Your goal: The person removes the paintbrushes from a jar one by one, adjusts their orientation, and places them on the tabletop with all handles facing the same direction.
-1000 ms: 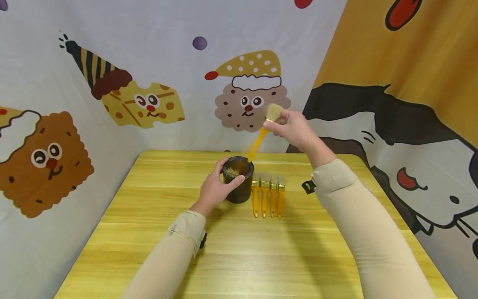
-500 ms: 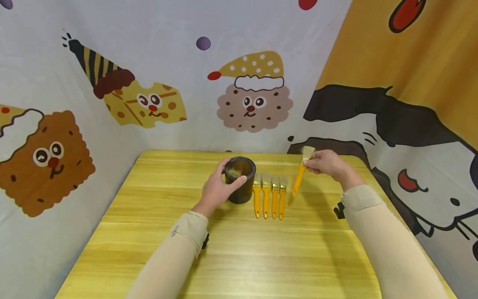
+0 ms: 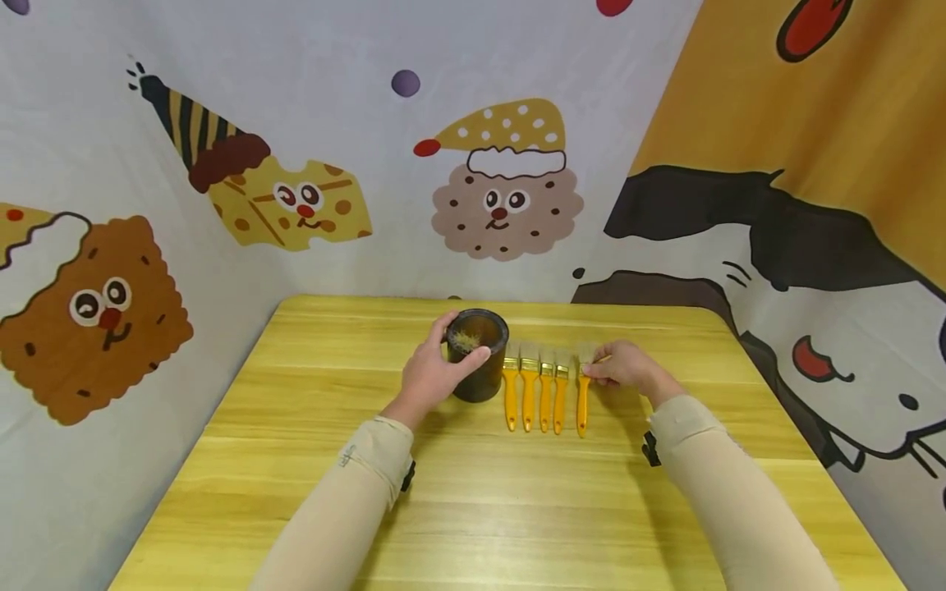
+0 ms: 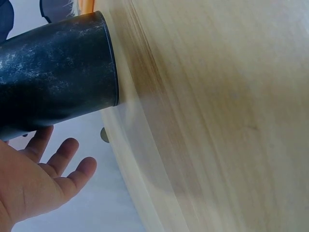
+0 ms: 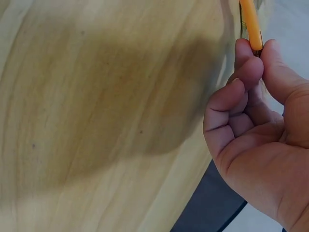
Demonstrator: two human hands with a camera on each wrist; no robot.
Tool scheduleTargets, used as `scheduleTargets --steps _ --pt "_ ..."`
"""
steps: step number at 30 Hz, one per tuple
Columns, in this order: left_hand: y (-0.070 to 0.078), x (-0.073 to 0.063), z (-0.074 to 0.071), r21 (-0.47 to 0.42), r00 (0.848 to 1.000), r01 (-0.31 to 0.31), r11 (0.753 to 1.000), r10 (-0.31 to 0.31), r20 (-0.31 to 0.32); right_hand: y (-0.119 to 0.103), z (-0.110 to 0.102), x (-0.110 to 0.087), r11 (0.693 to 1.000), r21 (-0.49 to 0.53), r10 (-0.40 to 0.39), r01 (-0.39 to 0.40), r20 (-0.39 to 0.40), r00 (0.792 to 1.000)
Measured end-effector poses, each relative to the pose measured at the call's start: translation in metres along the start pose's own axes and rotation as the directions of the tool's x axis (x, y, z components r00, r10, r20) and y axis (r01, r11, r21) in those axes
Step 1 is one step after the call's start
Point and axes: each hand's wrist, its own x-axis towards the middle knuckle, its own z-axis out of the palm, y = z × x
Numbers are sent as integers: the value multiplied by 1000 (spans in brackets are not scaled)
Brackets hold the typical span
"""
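Note:
A dark, cylindrical pot (image 3: 479, 379) stands upright on the wooden table, with pale bristly material visible inside. My left hand (image 3: 434, 371) grips its left side, thumb across the near rim and a fingertip at the far rim. Seen from the left wrist, the other fingers (image 4: 65, 159) spread loosely beside the pot (image 4: 58, 67). To the right, my right hand (image 3: 624, 368) pinches a yellow-handled paintbrush (image 3: 582, 410) near its metal band, between thumb and fingertips. That brush is low at the table, handle toward me; the right wrist view shows its orange-yellow handle (image 5: 251, 24) between the fingertips.
Several similar paintbrushes (image 3: 528, 398) lie side by side between the pot and the held brush, bristles pointing away. A cartoon-printed cloth (image 3: 340, 107) hangs behind and beside the table (image 3: 458, 509).
My right hand has carried the paintbrush from above the pot out to the right, then down beside the row of brushes. My left hand has stayed on the pot.

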Motion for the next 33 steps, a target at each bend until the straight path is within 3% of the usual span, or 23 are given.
scheduleTargets --steps 10,24,33 --pt "-1 1 2 -22 1000 -3 1000 3 -7 1 11 5 999 34 27 -27 1 1000" --pt "-4 3 1 -31 1000 -4 1000 4 -8 7 12 16 998 -29 58 -58 21 998" --pt "-4 3 3 -39 1000 -1 999 1 -2 7 13 12 999 -15 51 -50 30 998"
